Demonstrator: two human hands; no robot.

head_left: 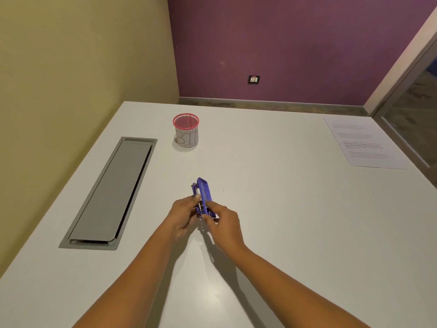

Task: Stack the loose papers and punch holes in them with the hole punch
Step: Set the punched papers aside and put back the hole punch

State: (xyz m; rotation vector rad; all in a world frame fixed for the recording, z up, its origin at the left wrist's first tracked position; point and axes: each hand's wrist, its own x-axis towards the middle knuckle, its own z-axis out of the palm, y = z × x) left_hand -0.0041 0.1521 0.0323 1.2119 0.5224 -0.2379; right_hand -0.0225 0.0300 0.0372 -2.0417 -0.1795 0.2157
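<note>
Near side of the pink mesh cup [186,131], on the person's side of it, both hands held the blue hole punch [203,194] over the white table [283,209]. Nothing lay between the cup and the punch. Left of the cup, and reaching back toward the person, a long grey hatch [111,192] sat flush in the tabletop. Far to the right of the cup, near the table's edge, a single printed sheet of paper [364,144] lay flat, well apart from the hands. Beyond the cup, a wall socket [254,79] showed low on the purple wall.

A paper label [186,139] wrapped around the cup read "BIN" in hand-drawn capitals. The print on the sheet was too small to read.

The punch stood on edge, its long axis running away from the person and roughly toward the cup, far end raised. Its blue cover faced right and its metal pins faced left. The left hand [183,216] gripped the near left side with curled fingers, thumb on the pins; the right hand [223,224] pinched the near end from the right.
</note>
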